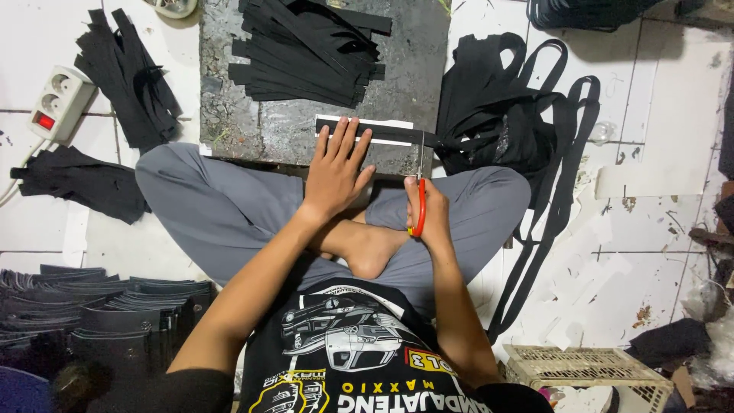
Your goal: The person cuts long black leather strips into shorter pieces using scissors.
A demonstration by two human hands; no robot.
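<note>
The floor [657, 122] is white tile, scuffed and stained, with paper scraps scattered on the right. A dark grey mottled slab [267, 122] lies on it in front of a person sitting cross-legged in grey trousers. On the far part of the slab sits a stack of cut black strips [306, 50]. More black pieces [130, 76] lie on the tiles to the left, beside a white power strip [60, 101] with a red switch. A tangle of long black strap [505, 107] is heaped to the right, and a cream plastic basket [585, 367] stands at lower right.

The black strip [382, 131] being worked on is narrow, flat and matte, lying across the slab's near edge over a white paper template. The left hand [336, 172] presses it flat with fingers spread wide. The right hand [430, 210] grips red-handled scissors [419, 191], blades meeting the strip's right end.
</note>
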